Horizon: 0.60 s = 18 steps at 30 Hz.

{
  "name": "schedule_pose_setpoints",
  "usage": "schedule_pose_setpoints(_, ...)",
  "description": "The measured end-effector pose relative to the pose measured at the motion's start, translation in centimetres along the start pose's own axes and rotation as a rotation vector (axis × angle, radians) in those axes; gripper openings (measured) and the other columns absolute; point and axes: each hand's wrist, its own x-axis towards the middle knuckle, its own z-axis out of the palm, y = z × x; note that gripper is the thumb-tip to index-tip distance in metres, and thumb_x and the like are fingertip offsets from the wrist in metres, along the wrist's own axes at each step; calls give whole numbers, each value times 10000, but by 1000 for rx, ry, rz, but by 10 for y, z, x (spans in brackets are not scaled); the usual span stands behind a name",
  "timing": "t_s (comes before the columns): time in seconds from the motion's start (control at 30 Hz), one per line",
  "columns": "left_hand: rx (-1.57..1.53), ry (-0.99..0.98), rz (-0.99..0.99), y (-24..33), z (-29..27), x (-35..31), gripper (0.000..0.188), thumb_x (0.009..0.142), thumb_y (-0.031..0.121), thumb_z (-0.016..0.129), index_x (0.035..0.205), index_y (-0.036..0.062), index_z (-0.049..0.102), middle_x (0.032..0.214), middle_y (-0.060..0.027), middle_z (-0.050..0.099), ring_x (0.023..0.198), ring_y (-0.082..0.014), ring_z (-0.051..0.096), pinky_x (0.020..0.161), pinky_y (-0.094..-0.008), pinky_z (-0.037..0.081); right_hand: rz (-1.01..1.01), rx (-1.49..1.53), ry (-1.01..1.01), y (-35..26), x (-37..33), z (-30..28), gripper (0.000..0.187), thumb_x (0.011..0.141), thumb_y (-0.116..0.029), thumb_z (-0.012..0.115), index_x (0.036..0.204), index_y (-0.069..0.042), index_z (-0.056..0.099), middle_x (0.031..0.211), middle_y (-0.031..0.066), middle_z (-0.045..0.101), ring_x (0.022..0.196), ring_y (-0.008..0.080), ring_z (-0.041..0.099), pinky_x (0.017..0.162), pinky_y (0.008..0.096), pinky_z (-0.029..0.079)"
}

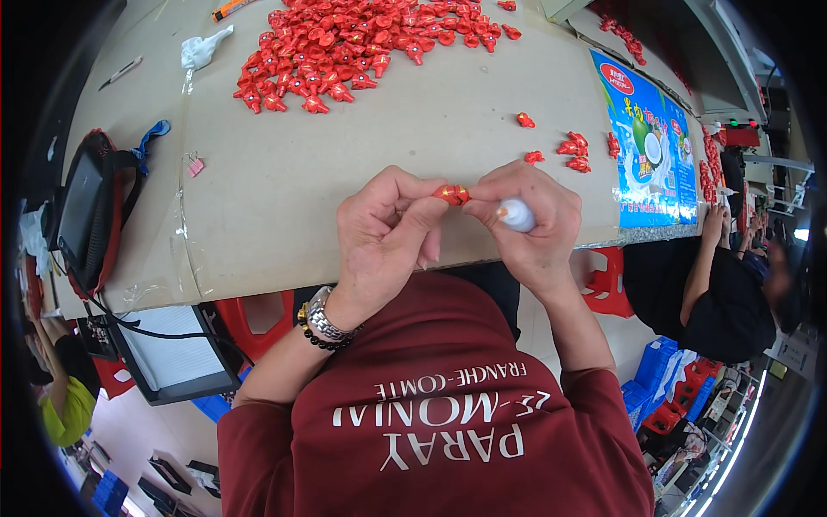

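Observation:
My left hand and my right hand meet over the near edge of a cardboard-covered table. Together their fingertips pinch one small red plastic piece. My right hand also grips a small white glue bottle in its palm, tip toward the piece. A metal watch and a dark bead bracelet sit on my left wrist. A big heap of the same red pieces lies at the far side of the table. A few loose red pieces lie just beyond my right hand.
A red-and-black bag rests on the table's left edge, with a grey tray below it. A blue printed carton lies at the right. Another person in black sits to the right. Red stools stand under the table.

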Motion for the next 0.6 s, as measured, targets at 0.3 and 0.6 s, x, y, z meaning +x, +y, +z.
schedule_pose_setpoints(0.3,204,33,158,-4,1,-2,51,910,-4,580,946,-6,615,695,-26,636,508,-25,520,431,-180,389,-70,-91,51,-5,-5,4,247,581,118,641,789,-14,654,679,83,614,591,213,611,521,300,478)
schedule_pose_setpoints(0.6,150,-8,-1,4,-2,-3,48,909,-1,572,928,-25,609,695,-35,637,484,-24,517,409,-175,385,-132,-121,-35,-1,-2,3,205,582,91,680,752,-11,628,647,79,599,572,220,601,497,304,465)
